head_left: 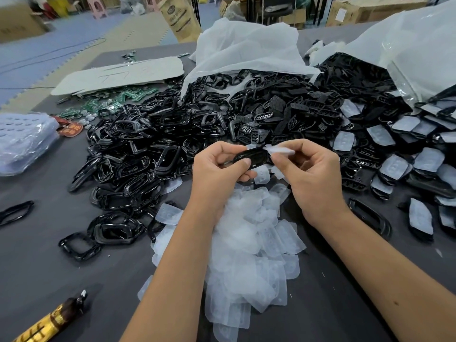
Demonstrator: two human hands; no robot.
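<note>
We are covering much of the black key-fob shell (250, 157) with the fingers of our left hand (217, 169). The clear piece (281, 151) our right hand (312, 174) is pinching is blurring into a white smear. Our forearms (177, 280) are hiding part of the translucent pad pile (249, 245). The bottom edge is cutting off the gold-and-brown tube (49, 322), the left edge the clear bag (22, 139). We are failing to read the scrawl on the grey card sheet (128, 72).

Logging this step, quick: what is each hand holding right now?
Left hand grips the black shell.
Right hand pinches a translucent piece at the shell's end.
</note>
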